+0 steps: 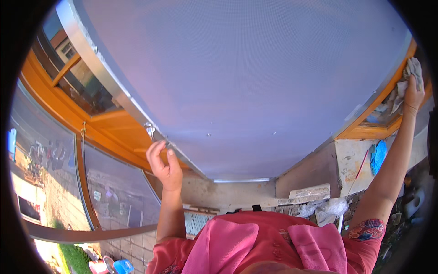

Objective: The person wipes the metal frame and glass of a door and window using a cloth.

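My right hand (414, 95) is stretched far out to the right, closed around a crumpled grey-white cloth (414, 69). The cloth lies against an orange-framed window (365, 132), and part of it hangs down over the glass. My left hand (166, 168) is raised beside the metal edge of a large screen door (246, 86), just below its small metal handle (149, 129). Its fingers are loosely bent with the thumb apart, and no object shows in them. Whether the fingertips touch the door's edge is hard to tell.
An orange wooden door with glass panes (123, 132) stands behind the screen on the left. Nearer, a curved-looking framed glass panel (114, 192) shows reflections. To the right lie a blue bag (378, 157), clear plastic (331, 209) and a stone block (310, 192). A pink towel (230, 242) hangs over my chest.
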Demonstrator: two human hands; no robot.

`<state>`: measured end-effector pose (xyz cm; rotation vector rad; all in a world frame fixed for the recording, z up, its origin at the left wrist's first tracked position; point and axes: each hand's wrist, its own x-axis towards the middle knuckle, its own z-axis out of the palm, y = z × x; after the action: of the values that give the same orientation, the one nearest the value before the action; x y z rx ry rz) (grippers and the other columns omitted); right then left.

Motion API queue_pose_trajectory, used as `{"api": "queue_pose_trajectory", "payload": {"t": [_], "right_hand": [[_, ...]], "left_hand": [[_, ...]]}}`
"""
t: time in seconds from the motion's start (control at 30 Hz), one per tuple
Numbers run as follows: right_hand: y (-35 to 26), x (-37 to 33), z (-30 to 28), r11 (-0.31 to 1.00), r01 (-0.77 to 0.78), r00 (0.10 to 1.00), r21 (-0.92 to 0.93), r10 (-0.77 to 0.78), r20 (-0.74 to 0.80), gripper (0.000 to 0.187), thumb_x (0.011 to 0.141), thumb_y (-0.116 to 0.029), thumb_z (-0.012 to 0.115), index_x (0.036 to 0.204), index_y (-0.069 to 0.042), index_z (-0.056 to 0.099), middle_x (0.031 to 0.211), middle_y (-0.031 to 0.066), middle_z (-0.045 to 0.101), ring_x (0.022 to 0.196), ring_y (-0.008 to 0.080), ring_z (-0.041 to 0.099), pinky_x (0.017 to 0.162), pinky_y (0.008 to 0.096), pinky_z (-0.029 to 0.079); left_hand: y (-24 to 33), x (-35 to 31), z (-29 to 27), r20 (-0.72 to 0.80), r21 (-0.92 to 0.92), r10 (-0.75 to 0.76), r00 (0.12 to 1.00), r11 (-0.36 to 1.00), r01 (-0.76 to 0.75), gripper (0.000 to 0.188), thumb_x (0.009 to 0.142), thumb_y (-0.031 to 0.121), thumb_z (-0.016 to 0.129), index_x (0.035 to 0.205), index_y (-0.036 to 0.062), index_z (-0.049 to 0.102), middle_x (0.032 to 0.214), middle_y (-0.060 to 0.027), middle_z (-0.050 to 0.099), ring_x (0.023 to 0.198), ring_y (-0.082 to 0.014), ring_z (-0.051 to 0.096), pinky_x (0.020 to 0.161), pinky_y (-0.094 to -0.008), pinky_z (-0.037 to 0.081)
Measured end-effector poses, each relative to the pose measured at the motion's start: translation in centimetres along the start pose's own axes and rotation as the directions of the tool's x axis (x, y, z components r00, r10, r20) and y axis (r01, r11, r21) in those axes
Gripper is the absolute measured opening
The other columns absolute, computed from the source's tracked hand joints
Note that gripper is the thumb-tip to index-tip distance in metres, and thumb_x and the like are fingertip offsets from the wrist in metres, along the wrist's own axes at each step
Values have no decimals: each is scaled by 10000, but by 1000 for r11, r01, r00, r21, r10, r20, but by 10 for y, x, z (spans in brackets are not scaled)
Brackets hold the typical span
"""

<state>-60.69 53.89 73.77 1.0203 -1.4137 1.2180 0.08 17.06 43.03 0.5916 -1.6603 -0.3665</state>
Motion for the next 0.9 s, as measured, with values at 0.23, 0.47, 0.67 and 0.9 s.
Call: {"api": "queue_pose_trajectory", "payload": {"t": [0.23,0.47,0.67,0.9], "right_hand": [[-3,-11,-7,973,-191,979,-132,178,-103,540,878,-267,681,1320,38,625,1198,155,722,1125,241,678,999,344,503],[-17,-11,-11,976,-109,993,-188,98,-66,498,849,-269,663,1265,4,655,1183,195,704,1138,331,670,1004,382,503],[-30,-13,-1,967,-126,989,-219,106,-101,513,814,-279,666,1222,32,658,1161,220,692,1087,375,670,971,408,515],[-21,-16,-5,983,-98,991,-153,82,-110,480,829,-234,665,1226,35,657,1156,179,697,1066,314,678,970,369,512]], "left_hand": [[-20,50,-7,-195,-50,-126,973,992,118,495,1066,296,494,1444,-17,435,1399,-175,489,1248,-268,502,1078,-414,395],[-22,75,13,31,-346,-213,977,914,211,583,1088,488,399,1345,-29,482,1266,-139,561,1154,-223,534,1008,-365,423],[-54,88,11,229,-574,-337,913,711,406,657,1083,574,364,1371,-3,487,1265,-119,595,1112,-215,591,920,-355,497],[-43,120,19,207,-741,-597,775,422,523,734,1089,590,302,1512,-4,384,1438,-145,536,1297,-283,544,1096,-428,442]]}}
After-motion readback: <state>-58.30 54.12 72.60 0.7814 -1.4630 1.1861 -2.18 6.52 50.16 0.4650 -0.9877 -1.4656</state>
